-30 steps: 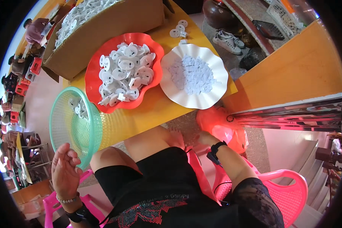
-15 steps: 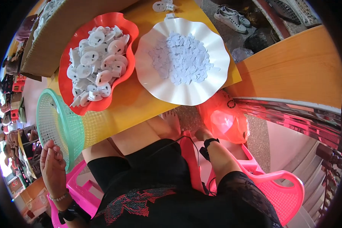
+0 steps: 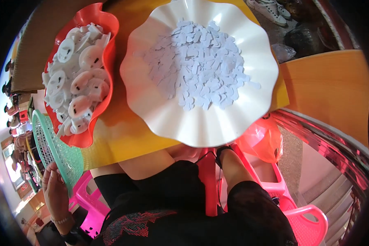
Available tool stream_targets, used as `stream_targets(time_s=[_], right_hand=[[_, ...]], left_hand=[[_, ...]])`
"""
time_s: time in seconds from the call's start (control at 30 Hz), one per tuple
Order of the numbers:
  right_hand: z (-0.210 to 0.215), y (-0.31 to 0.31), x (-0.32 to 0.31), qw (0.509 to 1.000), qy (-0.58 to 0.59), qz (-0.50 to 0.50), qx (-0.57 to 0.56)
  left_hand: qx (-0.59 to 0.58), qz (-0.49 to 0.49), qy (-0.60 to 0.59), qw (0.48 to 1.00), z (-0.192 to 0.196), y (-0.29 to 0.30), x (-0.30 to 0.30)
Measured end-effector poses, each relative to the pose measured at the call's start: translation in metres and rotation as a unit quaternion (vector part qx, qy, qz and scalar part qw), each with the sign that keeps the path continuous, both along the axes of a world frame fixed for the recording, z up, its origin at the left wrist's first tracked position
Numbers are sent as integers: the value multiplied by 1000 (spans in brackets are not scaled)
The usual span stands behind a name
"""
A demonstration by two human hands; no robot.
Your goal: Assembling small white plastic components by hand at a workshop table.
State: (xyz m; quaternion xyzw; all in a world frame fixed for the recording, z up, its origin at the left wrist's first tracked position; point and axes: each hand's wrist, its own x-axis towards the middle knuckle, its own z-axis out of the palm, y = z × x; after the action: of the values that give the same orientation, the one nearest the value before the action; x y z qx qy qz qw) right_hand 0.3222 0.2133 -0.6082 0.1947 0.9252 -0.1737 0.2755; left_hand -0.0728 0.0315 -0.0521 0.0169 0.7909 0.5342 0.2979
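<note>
While left hand (image 3: 55,192) is resting spread beside green basket (image 3: 55,149), holding nothing, right hand is hiding under white bowl (image 3: 201,123), grip unreadable. Bowl overhanging yellow table (image 3: 123,135) edge: upward knock risking tipping, spilling white pieces (image 3: 199,69).

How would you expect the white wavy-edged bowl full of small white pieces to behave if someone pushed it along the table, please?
The white bowl looks like thin plastic, so probably light and easy to slide on the smooth yellow table. Its near rim overhangs the table edge, so a nudge toward the person might tip it. The loose white pieces are heaped and would likely shift or spill.
</note>
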Motion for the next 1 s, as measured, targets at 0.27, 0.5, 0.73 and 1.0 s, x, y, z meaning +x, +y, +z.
stream_targets(time_s=[0.27, 0.5, 0.73, 1.0], right_hand=[[-21, -38, 0, 992, 17, -88, -84], [-5, -86, 37, 973, 5, -176, -150], [16, -113, 75, 948, -4, -258, -188], [10, -133, -37, 907, 97, -311, -266]], left_hand=[[-65, 53, 21, 996, 8, 11, -1], [-129, 66, 10, 989, 11, 8, 0], [-162, 80, 35, 983, 8, 21, 5], [-197, -2, 60, 979, 6, 36, 10]])
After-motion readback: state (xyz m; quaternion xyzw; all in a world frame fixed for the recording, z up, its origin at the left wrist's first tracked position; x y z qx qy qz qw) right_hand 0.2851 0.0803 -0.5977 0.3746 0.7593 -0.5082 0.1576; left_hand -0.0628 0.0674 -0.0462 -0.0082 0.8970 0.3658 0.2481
